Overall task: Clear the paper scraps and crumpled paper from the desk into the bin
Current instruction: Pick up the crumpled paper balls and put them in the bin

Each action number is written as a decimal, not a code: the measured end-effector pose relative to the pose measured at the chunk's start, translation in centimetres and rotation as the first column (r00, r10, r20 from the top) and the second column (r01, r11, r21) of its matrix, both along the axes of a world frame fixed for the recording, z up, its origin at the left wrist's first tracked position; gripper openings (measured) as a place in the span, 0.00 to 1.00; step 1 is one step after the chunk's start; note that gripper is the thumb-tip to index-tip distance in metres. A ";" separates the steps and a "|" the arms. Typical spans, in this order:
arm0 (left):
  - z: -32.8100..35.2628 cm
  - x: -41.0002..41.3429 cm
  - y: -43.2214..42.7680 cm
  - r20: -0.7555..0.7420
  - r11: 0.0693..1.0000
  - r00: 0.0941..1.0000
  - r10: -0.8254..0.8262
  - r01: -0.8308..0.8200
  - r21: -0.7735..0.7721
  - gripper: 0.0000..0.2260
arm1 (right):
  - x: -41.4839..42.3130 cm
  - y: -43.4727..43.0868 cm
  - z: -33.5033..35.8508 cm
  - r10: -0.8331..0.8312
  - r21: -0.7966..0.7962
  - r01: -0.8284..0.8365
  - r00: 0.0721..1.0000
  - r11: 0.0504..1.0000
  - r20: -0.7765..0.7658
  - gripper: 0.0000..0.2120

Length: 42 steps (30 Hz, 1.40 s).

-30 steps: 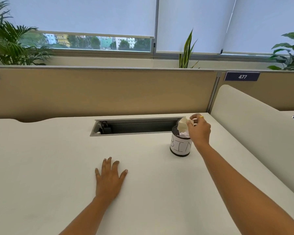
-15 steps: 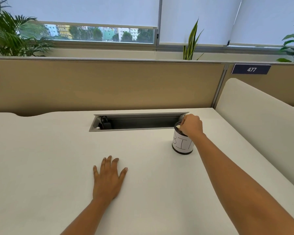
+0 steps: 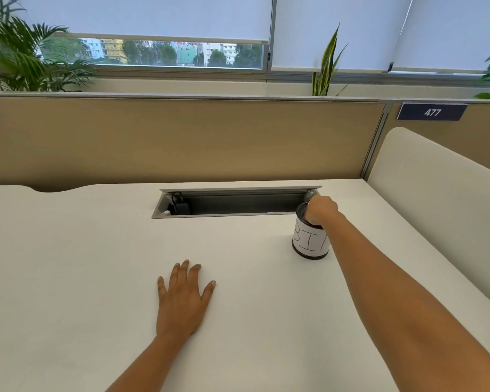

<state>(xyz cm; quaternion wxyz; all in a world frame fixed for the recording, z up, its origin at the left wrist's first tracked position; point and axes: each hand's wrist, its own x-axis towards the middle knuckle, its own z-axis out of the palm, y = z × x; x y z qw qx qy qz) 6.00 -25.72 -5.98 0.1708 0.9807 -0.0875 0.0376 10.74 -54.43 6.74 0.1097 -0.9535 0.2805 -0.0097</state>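
My right hand [image 3: 321, 209] is at the mouth of the bin [image 3: 309, 244], right of the frame's centre. The knuckles are up and the fingers curl down past the rim, so the fingertips are hidden inside. I cannot tell whether they pinch any paper or hold nothing.

The bin is a small dark mesh cylinder with a white label. It stands upright on the desk [image 3: 68, 264], just in front of the right end of the cable slot [image 3: 238, 203]. Its long axis runs straight up and its opening faces up, directly under my right hand. I judge that the way out is a plain vertical lift. Pulling sideways or toward me with the fingers below the rim could tip such a light bin.

My left hand [image 3: 181, 301] lies palm down on the desk in the lower middle of the frame. Its fingers are straight and a little spread, and it holds nothing. It is well apart from the bin, down and to the left of it, so the right hand is much the nearer.

I see no scraps or crumpled paper on the part of the desk in view. What lies in the bin is covered by my hand. The job looks near its end, unless paper remains outside the frame.
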 end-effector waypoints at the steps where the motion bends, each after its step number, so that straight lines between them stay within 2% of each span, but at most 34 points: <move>1: 0.0 0.0 0.0 -0.004 1.000 1.000 -0.001 0.001 -0.007 0.24 | 0.1 -0.1 0.0 -0.001 0.010 0.002 1.000 1.000 -0.015 0.13; 6: 0.2 -0.1 0.0 -0.003 1.000 1.000 0.003 -0.003 -0.023 0.23 | -0.3 -0.6 0.2 -0.006 0.070 0.009 0.999 0.998 -0.034 0.16; 16: 0.3 -0.1 0.0 -0.001 0.999 1.000 0.008 -0.008 -0.045 0.23 | -1.5 0.2 0.6 -0.021 0.005 0.020 0.989 1.000 0.147 0.12; 22: 0.0 0.0 0.0 0.017 1.000 1.000 0.013 -0.013 -0.020 0.23 | -2.5 -0.4 0.9 -0.071 0.165 0.029 0.965 0.986 0.252 0.08; 29: 0.0 0.1 0.0 0.012 0.999 1.000 0.010 -0.010 -0.032 0.23 | -3.2 -0.5 0.1 -0.131 0.251 0.030 0.907 0.968 0.399 0.06; 33: 0.0 0.1 0.0 0.008 0.999 1.000 0.009 -0.009 -0.042 0.23 | -4.0 0.1 -0.8 -0.131 0.234 -0.006 0.815 0.972 0.565 0.05; 38: 0.0 0.1 0.1 0.001 0.999 1.000 0.007 -0.007 -0.041 0.24 | -5.6 2.7 -2.1 -0.030 0.164 -0.142 0.663 0.976 0.748 0.04; 40: 0.0 0.0 0.2 -0.002 0.999 1.000 0.005 -0.005 -0.042 0.23 | -6.3 4.2 -3.4 0.046 0.129 -0.213 0.664 0.969 0.746 0.04; 42: 0.0 -0.1 0.3 0.002 0.999 1.000 0.003 -0.003 -0.042 0.23 | -7.1 5.7 -5.3 0.128 0.127 -0.290 0.719 0.948 0.683 0.04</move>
